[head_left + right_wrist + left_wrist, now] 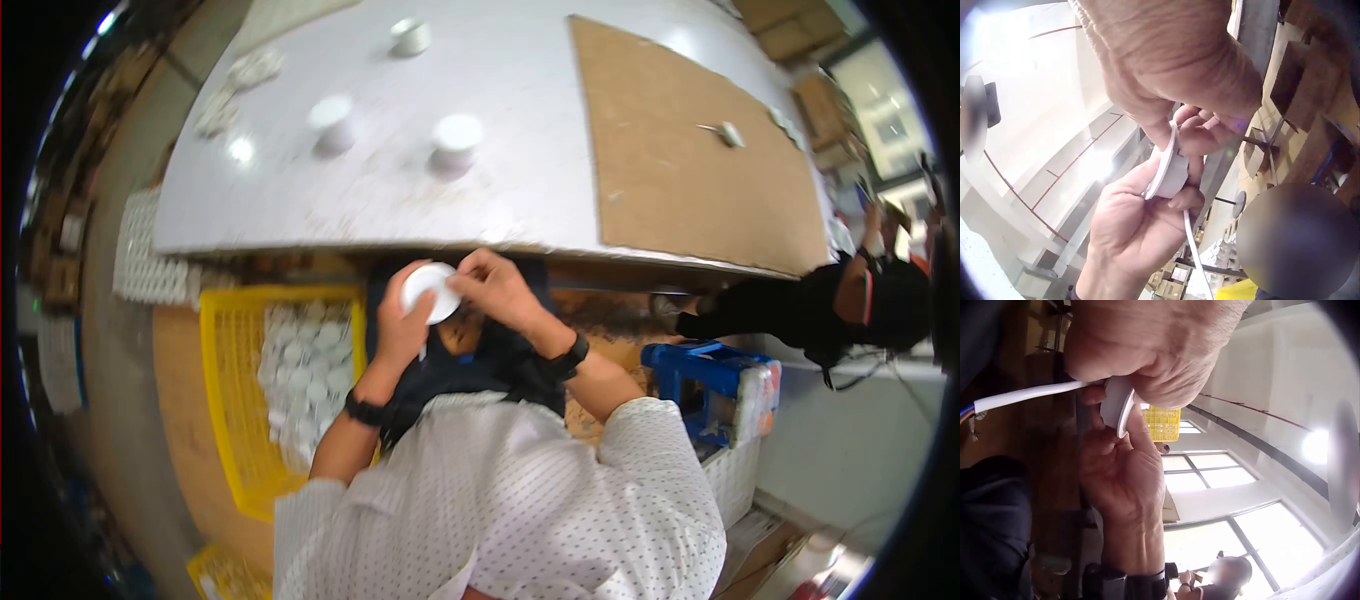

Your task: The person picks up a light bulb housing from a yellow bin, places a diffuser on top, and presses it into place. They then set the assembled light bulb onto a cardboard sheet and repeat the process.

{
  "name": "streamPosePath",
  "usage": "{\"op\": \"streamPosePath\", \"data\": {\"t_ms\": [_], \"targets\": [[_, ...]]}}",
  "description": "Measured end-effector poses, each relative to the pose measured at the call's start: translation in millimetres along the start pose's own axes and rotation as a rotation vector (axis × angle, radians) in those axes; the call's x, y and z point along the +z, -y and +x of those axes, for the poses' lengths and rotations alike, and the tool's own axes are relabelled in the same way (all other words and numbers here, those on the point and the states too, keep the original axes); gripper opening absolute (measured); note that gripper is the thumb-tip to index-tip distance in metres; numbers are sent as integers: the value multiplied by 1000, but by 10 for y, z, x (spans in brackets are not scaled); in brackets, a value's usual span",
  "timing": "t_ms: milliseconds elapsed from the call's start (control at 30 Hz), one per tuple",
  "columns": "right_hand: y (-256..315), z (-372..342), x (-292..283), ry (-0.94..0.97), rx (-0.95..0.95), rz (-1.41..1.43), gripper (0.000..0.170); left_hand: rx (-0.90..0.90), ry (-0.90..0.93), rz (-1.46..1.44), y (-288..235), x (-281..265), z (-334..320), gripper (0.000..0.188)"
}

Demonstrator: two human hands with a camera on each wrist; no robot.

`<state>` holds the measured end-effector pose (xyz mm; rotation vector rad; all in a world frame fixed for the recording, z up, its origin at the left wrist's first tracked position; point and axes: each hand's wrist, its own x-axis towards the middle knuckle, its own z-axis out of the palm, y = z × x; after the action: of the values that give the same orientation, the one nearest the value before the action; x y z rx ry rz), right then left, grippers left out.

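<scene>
A white round fitting (425,281) with a flat flange and a shorter round body is held above my lap, just off the table's near edge. My left hand (397,325) grips it, thumb across its flat face and fingers behind the body. My right hand (503,292) pinches the opposite side at the rim, as the right wrist view shows, with thumb at the face and curled fingers behind. A white cable (1194,250) runs out from the back of the fitting. In the left wrist view, the cable sheath (1029,394) ends in blue and brown wires (966,412).
Three white round pieces, one of them a cup shape (410,38), stand on the white table (520,120). A cardboard sheet (690,180) covers its right part. At my left is a yellow crate (228,400) with white round pieces (312,365). A blue stool (690,370) and another person (800,305) are at right.
</scene>
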<state>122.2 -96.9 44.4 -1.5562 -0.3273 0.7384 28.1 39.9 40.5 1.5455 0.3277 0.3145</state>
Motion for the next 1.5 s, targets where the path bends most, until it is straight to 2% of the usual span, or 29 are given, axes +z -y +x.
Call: {"op": "streamPosePath", "data": {"t_ms": [67,133,167,200,233,267,300,333,400,467,533,567,600,633,667,733,767,800,867,900,933,1033,1133,1200,1267,1333,1400,1467,1500], "targets": [[263,24,-264,-8,-54,37,13,-25,-54,3,26,-142,13,43],[450,149,-743,-165,-108,-136,15,-159,-133,17,123,-370,-9,48],[528,221,-1028,-232,-212,-189,16,-222,-184,-9,124,-461,-26,49],[470,391,-1405,-309,-288,-316,17,-289,-239,-33,130,-565,-56,50],[521,501,-1736,-408,-279,-385,19,-269,-304,-11,292,-716,-104,48],[514,615,-2112,-543,-344,-610,20,-246,-372,9,486,-874,-148,46],[467,754,-2547,-614,-375,-722,23,-306,-424,38,565,-991,-188,42],[623,755,-2775,-720,-288,-889,26,-367,-483,65,648,-1128,-245,37],[579,878,-3412,-843,-308,-1040,27,-425,-542,82,1112,-1526,-424,31],[421,994,-3969,-918,-151,-1274,28,-533,-687,225,1314,-1709,-572,29],[342,1016,-4251,-876,-25,-1434,32,-631,-624,298,1560,-1994,-800,28],[276,998,-4350,-875,-66,-1444,33,-719,-566,351,1584,-2087,-892,26],[174,1044,-4529,-850,-3,-1477,32,-803,-520,397,1536,-2114,-977,24],[222,1041,-4481,-824,-110,-1591,31,-871,-544,391,1397,-2056,-1006,26],[151,1103,-4602,-811,-51,-1685,30,-862,-612,364,1551,-2145,-1141,26],[421,1096,-4364,-760,55,-1596,26,-860,-594,515,2018,-2518,-1498,29],[408,1151,-4459,-740,44,-1582,22,-958,-669,507,2007,-2553,-1526,34],[481,1199,-4457,-683,199,-1760,19,-939,-715,499,2096,-2659,-1611,34],[401,1258,-4595,-661,196,-1890,17,-868,-517,878,2401,-2961,-1841,37],[432,1248,-4542,-656,151,-1923,16,-851,-544,884,2367,-2996,-1836,41],[479,1266,-4494,-593,281,-1934,16,-847,-568,884,2336,-3025,-1846,41],[556,1118,-4299,-502,173,-1970,16,-800,-489,1060,1983,-2961,-1693,43],[568,1002,-4033,-447,45,-1930,13,-798,-551,1081,2001,-3055,-1672,43],[550,907,-3797,-409,-19,-1857,12,-791,-607,1069,1998,-3089,-1667,41],[407,768,-3523,-503,-99,-1748,11,-779,-710,1008,1976,-3107,-1677,40],[310,626,-3222,-611,-261,-1453,11,-779,-794,973,2047,-3187,-1759,39],[430,322,-2664,-586,-286,-1311,9,-728,-862,1002,2028,-3220,-1846,36],[418,123,-2281,-559,-306,-1169,8,-669,-941,1076,2264,-3383,-1963,29],[330,37,-2159,-559,-490,-1073,7,-800,-940,1086,2353,-3470,-2003,26]]}}
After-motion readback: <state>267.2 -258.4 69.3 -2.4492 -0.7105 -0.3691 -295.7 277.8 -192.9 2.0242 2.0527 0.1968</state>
